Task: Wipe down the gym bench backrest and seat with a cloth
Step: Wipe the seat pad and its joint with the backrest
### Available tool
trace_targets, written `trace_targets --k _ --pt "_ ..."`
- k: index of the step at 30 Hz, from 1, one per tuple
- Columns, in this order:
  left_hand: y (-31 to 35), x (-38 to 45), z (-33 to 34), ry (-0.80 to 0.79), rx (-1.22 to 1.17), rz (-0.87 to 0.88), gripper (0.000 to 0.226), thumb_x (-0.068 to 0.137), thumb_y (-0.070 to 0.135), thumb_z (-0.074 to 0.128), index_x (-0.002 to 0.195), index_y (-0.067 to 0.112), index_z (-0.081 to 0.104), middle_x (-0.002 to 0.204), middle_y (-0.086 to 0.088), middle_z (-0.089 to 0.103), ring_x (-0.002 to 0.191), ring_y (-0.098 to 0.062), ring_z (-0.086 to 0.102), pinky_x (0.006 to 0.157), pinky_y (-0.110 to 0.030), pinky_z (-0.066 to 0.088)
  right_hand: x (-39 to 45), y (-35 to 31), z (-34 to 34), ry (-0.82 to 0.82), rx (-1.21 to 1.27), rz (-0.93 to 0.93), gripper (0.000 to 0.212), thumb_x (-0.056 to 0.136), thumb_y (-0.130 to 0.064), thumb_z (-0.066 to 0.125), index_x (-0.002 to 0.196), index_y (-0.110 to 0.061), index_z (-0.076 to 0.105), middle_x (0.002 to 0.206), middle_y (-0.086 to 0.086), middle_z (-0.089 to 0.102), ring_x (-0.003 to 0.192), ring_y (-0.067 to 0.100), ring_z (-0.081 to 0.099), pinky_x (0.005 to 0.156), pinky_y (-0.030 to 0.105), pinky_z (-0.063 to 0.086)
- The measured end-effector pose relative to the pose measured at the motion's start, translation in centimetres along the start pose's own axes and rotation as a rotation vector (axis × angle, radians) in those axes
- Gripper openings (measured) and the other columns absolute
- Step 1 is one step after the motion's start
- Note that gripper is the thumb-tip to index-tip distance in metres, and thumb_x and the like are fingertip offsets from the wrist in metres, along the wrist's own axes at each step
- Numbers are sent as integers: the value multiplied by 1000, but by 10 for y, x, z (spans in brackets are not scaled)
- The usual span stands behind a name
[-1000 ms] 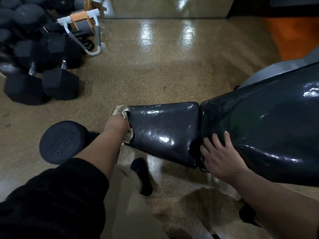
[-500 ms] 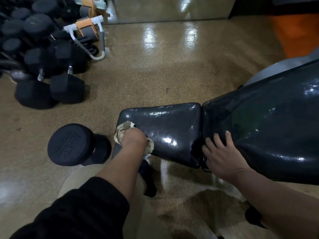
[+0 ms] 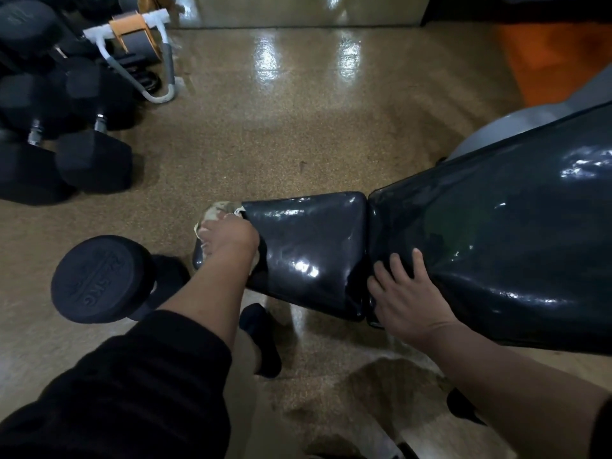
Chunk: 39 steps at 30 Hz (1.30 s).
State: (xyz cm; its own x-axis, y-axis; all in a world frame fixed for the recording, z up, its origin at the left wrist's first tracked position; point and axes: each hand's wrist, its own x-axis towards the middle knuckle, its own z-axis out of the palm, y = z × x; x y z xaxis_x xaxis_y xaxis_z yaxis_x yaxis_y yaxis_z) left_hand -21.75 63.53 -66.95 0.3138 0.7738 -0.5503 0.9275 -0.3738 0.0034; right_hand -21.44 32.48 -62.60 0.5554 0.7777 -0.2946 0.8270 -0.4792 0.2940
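Left hand [image 3: 228,238] closed over a pale, crumpled cloth [image 3: 217,210], pressing it on the narrow left end of the black seat pad [image 3: 308,250]. Cloth bunches out past the knuckles toward the pad's far corner; fingers mostly hidden under the hand. Black sleeve [image 3: 132,385] pushed up the left forearm.

Right hand [image 3: 405,294] flat, fingers spread, palm down on the near lower edge of the backrest [image 3: 496,260], right at the gap where backrest meets seat. Not gripping anything.

Both pads glossy black vinyl, bright glare patches on top. Backrest rises to the right; grey frame part [image 3: 490,130] behind it.

Speckled tan floor [image 3: 265,134]. 1 round dumbbell [image 3: 102,279] just left of the seat end, raised lettering partly legible. Hex dumbbells [image 3: 92,160] piled far left, well apart from the bench. Dark shoe [image 3: 261,339] under the seat.
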Motion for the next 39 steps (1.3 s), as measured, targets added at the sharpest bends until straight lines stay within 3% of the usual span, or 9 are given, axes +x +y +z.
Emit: trace_targets --k 4,8,14,18,22,27,32,37,39 --pt "3 -18 11 134 -12 203 54 95 21 34 147 14 22 152 -18 14 138 -38 15 112 -54 17 0 0 2 14 27 0 45 74 -35 70 106 -4 67 114 23 61 110 46 51 99 68 18" --pt "19 -40 23 209 86 457 51 90 10 36 141 10 37 154 -18 15 140 -39 12 115 -52 9 0 -1 2 12 18 -1 44 75 -36 69 107 -5 67 115 23 60 111 46 51 100 68 18" --pt "67 -58 40 140 146 684 61 89 10 35 148 11 21 155 -19 11 143 -37 6 116 -49 1 0 0 1 -12 23 -2 49 74 -38 69 109 -4 66 117 23 60 112 46 51 100 67 17" --pt "101 -64 38 44 220 864 60 88 11 38 146 12 26 156 -16 11 143 -36 7 117 -48 4 2 0 3 1 40 -14 48 70 -37 71 105 -5 68 112 23 62 108 45 53 100 66 18" --pt "122 -81 47 44 394 1073 61 93 18 39 150 19 16 158 -9 5 144 -32 4 117 -46 4 1 -1 5 34 49 -30 52 79 -34 36 105 -4 68 111 24 61 107 46 53 99 67 18" --pt "114 -87 46 87 457 1158 53 92 18 38 145 19 32 157 -6 9 144 -30 4 118 -45 3 1 -3 3 3 42 -24 54 78 -32 32 104 -3 68 111 25 61 106 47 54 99 67 18" --pt "76 -105 57 97 400 1256 43 95 25 38 137 17 47 157 -4 11 144 -28 3 118 -45 1 3 -3 2 -45 46 -19 50 66 -38 72 102 -4 69 111 24 62 107 46 54 99 66 19" --pt "47 -118 58 14 440 1301 46 94 18 36 139 17 44 158 -1 12 145 -26 -1 118 -45 -1 3 -2 -6 -130 13 -28 49 69 -38 70 105 -4 69 113 23 61 109 46 52 100 68 17" --pt "40 -121 58 -19 464 1311 45 93 16 37 138 16 46 158 1 12 145 -26 -2 118 -45 -2 3 -3 -12 -158 -17 -10 50 80 -39 59 117 -7 63 126 21 55 120 45 44 103 68 10"
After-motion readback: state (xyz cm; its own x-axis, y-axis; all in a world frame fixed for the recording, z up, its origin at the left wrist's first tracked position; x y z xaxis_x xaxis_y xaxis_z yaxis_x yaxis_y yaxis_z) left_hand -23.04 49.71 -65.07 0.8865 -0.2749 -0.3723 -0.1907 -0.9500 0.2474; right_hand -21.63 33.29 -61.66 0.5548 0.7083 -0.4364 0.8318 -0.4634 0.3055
